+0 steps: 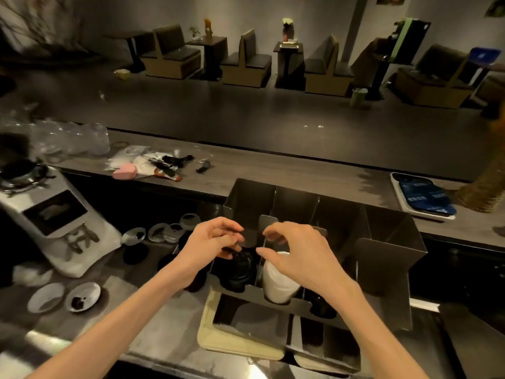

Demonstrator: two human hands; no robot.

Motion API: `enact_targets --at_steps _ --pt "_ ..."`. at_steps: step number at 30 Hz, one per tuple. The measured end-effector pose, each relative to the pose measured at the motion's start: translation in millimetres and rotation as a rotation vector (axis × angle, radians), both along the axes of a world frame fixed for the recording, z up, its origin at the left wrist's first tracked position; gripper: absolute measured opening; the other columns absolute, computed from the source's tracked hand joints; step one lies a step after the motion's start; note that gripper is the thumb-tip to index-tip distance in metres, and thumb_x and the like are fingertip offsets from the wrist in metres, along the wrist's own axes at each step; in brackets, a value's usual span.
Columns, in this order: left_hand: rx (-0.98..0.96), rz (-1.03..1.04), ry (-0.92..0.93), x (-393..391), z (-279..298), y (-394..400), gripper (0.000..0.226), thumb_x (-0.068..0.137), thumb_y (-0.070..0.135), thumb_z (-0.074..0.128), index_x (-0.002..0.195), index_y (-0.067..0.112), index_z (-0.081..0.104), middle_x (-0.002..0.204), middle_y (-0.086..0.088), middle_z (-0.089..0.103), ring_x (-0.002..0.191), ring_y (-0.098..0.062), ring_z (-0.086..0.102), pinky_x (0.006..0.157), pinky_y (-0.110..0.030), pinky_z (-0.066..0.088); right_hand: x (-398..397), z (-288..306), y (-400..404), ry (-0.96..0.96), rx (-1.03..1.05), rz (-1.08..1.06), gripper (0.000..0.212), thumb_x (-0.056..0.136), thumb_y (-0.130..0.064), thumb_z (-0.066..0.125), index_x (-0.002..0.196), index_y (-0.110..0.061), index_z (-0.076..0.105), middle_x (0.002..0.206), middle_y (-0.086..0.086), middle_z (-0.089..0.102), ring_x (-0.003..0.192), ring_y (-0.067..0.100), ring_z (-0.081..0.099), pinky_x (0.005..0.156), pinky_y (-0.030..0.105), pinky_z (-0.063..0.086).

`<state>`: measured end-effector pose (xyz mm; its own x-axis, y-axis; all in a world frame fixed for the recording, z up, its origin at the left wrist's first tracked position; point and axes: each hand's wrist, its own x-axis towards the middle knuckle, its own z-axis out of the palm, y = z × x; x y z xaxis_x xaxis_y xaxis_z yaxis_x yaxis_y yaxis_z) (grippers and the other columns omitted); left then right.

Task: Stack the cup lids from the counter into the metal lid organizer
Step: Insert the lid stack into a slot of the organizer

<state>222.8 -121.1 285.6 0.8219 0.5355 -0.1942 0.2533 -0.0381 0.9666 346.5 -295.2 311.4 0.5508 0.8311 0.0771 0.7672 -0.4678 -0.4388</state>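
**Both hands over the lid organizer**

I see my left hand (211, 242) and right hand (293, 251) side by side above the metal lid organizer (388, 250), which stands on the counter (153, 318) in front of me. The left hand's fingers (232, 228) are curled, and they seem to pinch a black lid (231, 250) at its edge, just above a stack of black lids (240, 272) in the organizer's left slot. The right hand's fingers (273, 229) are bent and spread narrow over the divider; I cannot tell if they hold anything. Under that hand, a stack of white lids (276, 283) fills the next slot to the right. Further right, another dark stack sits low in a third slot.

Loose lids (164, 232) lie on the counter to the left of the organizer, some white, some dark. Near left, two small dishes (64, 296) sit side by side. A grinder (52, 214) stands at the far left.
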Motion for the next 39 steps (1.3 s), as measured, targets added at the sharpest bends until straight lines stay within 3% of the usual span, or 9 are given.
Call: enact_targets --at_steps 8,12,16,21,27,32,35,37,39 --pt "0.029 0.175 0.057 -75 -10 69 0.020 0.097 -0.001 0.059 0.109 0.011 0.071 0.105 -0.010 0.075 0.089 -0.019 0.072 0.069 -0.027 0.059 -44 -13 96 0.128 0.049 0.218 0.041 0.091 -0.056 0.067 0.126 -0.033 0.067 0.115 -0.016 0.070 0.101 0.002 0.064 0.090 0.032 0.058" --pt "0.019 0.259 0.084 -119 -28 99 0.022 0.097 -0.002 0.059 0.104 0.014 0.072 0.103 -0.009 0.075 0.087 -0.020 0.073 0.069 -0.029 0.059 -67 -30 136 0.155 -0.007 0.286 0.042 0.092 -0.054 0.067 0.127 -0.032 0.067 0.119 -0.014 0.069 0.106 0.003 0.063 0.091 0.031 0.056" --pt "-0.034 0.315 0.154 -160 -54 121 0.026 0.096 -0.005 0.054 0.103 0.012 0.072 0.100 -0.010 0.075 0.083 -0.018 0.071 0.073 -0.034 0.059 -88 -56 169 0.201 -0.076 0.323 0.041 0.093 -0.052 0.067 0.126 -0.029 0.068 0.117 -0.014 0.069 0.105 0.004 0.063 0.090 0.032 0.055" --pt "-0.126 0.366 0.249 -209 -106 147 0.025 0.096 -0.004 0.052 0.103 0.011 0.071 0.100 -0.016 0.074 0.080 -0.017 0.069 0.063 -0.028 0.057 -112 -112 212 0.263 -0.171 0.312 0.036 0.091 -0.048 0.071 0.122 -0.030 0.071 0.113 -0.015 0.072 0.102 0.003 0.066 0.090 0.037 0.058" --pt "-0.240 0.402 0.348 -236 -162 167 0.023 0.094 -0.005 0.053 0.101 0.010 0.068 0.089 -0.008 0.073 0.067 -0.011 0.065 0.056 -0.023 0.051 -130 -179 241 0.361 -0.302 0.217 0.010 0.092 -0.032 0.070 0.097 -0.030 0.079 0.088 -0.015 0.075 0.086 0.003 0.068 0.086 0.040 0.059" --pt "-0.244 0.360 0.425 -234 -202 182 0.027 0.094 -0.004 0.049 0.102 0.012 0.069 0.088 -0.006 0.074 0.069 -0.011 0.064 0.055 -0.021 0.050 -133 -216 255 0.436 -0.331 0.098 0.021 0.092 -0.042 0.072 0.077 -0.027 0.073 0.077 -0.009 0.072 0.078 0.006 0.067 0.079 0.036 0.059" --pt "-0.240 0.315 0.473 -228 -228 187 0.025 0.095 -0.002 0.050 0.101 0.014 0.069 0.089 -0.012 0.075 0.072 -0.015 0.065 0.058 -0.027 0.052 -131 -241 265 0.420 -0.355 0.026 0.023 0.092 -0.047 0.069 0.094 -0.025 0.073 0.094 -0.002 0.071 0.093 0.018 0.066 0.082 0.034 0.055" --pt "-0.249 0.285 0.503 -222 -245 189 0.023 0.097 0.002 0.052 0.098 0.018 0.069 0.092 -0.017 0.075 0.073 -0.017 0.065 0.059 -0.028 0.051 -127 -260 274 0.351 -0.399 0.002 0.041 0.092 -0.045 0.069 0.123 -0.019 0.068 0.126 0.008 0.062 0.119 0.027 0.058 0.097 0.039 0.051" --pt "-0.240 0.249 0.524 -216 -259 191 0.020 0.097 0.004 0.055 0.099 0.019 0.069 0.091 -0.011 0.073 0.072 -0.013 0.066 0.062 -0.029 0.052 -121 -279 282 0.264 -0.435 -0.045 0.066 0.090 -0.044 0.071 0.146 -0.017 0.050 0.152 0.014 0.041 0.140 0.034 0.039 0.111 0.043 0.041"
